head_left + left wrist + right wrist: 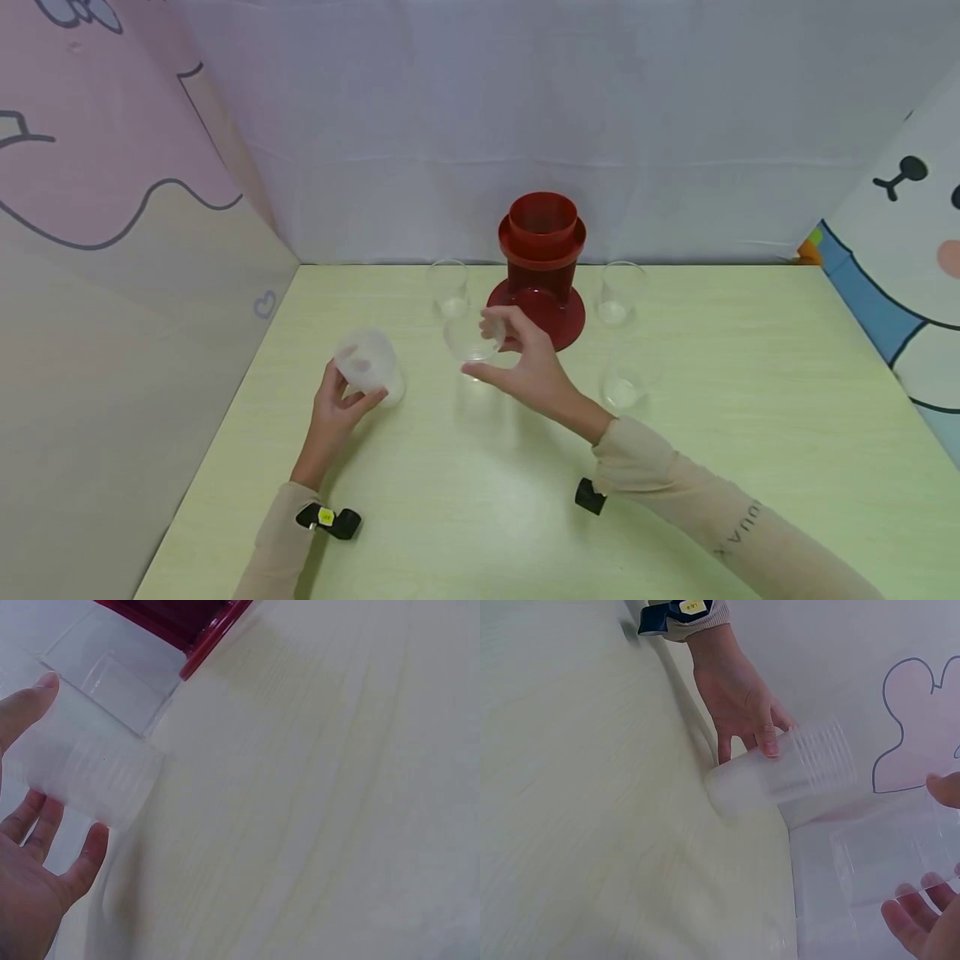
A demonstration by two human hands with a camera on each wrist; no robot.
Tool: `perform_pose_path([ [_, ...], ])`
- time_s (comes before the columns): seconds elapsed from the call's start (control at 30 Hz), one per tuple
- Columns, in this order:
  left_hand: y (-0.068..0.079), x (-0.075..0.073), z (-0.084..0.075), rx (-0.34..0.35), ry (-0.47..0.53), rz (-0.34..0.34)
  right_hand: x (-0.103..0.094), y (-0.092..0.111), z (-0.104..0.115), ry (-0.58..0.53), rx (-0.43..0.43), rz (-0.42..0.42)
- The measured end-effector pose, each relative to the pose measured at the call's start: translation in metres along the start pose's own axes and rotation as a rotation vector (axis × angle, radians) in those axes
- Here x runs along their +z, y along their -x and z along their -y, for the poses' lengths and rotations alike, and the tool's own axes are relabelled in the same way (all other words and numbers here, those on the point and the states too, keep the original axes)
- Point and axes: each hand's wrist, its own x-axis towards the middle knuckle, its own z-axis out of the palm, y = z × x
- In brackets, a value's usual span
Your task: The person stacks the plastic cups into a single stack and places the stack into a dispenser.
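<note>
My left hand (337,417) grips a stack of nested clear plastic cups (367,358), thumb on one side and fingers on the other. In the right wrist view the stack's ridged rims (826,754) point away from the tabletop, and its base is on or close to it. To the right, my right hand (536,367) holds a single clear plastic cup (467,340) between thumb and fingers. This cup (885,859) also shows in the right wrist view, above the table. Behind it stands a red cup-shaped container (542,250) on a round red base (558,321).
Clear cups stand around the red container: one at the back left (450,302), one at the back right (615,304) and one nearer on the right (624,387). A pale cloth wall (420,125) rises behind the light wooden table (750,417); patterned cloths flank it.
</note>
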Motion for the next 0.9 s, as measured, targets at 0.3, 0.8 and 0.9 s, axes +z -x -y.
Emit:
perform_pose_path([
  [0.3,0.0,0.0,0.001,0.007,0.002,-0.002,0.009,-0.01,-0.02,0.0,-0.011,0.019],
  [0.8,-0.001,-0.001,0.003,0.012,0.008,-0.002,0.018,-0.02,-0.026,-0.021,-0.035,0.047],
  [0.9,-0.001,-0.001,0.002,0.009,0.004,-0.002,0.019,-0.02,-0.013,-0.018,-0.04,0.052],
])
